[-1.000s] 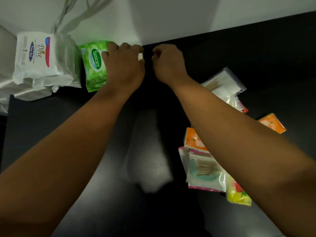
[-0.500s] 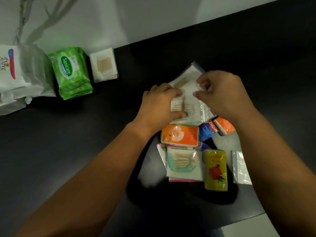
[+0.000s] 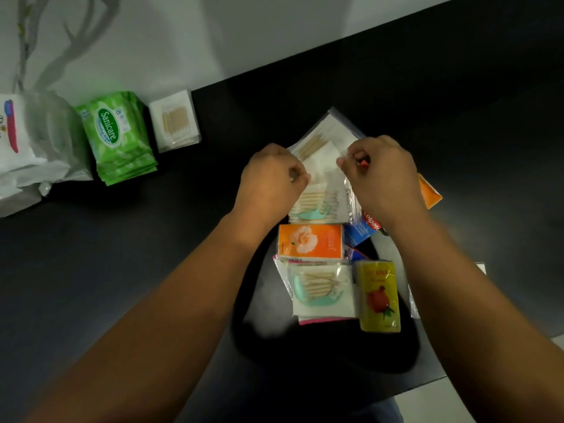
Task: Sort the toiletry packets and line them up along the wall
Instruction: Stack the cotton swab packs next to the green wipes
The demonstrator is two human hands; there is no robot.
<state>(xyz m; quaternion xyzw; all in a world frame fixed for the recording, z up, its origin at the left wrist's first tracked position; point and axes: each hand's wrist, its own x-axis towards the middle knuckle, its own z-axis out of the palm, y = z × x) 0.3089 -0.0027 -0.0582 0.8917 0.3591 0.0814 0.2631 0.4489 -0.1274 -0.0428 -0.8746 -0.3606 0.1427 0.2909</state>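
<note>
Green Sanicare wipes (image 3: 117,135), a white soft pack (image 3: 27,141) and one cotton-bud packet (image 3: 175,120) are already sitting along the far-left wall (image 3: 244,35), while the left hand (image 3: 271,178) and right hand (image 3: 381,175) are pinching another clear cotton-bud packet (image 3: 323,148) over the central pile, where the orange tissue pack (image 3: 309,241), yellow tissue pack (image 3: 378,296) and Colgate sachet (image 3: 364,224) are lying unsorted.

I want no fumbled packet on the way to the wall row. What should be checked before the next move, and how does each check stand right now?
1. Left hand pinches the clear plastic cotton-swab packet: ok.
2. Right hand pinches its opposite edge: ok.
3. Only one packet pinched, not two: cannot tell.
4. Packet lifted off the pile of packets beneath: cannot tell.
5. Matching swab packet sits at the white wall beside the green Sanicare wipes stack, marking the spot: ok.
6. Bare black tabletop right of it for placing: ok.
</note>
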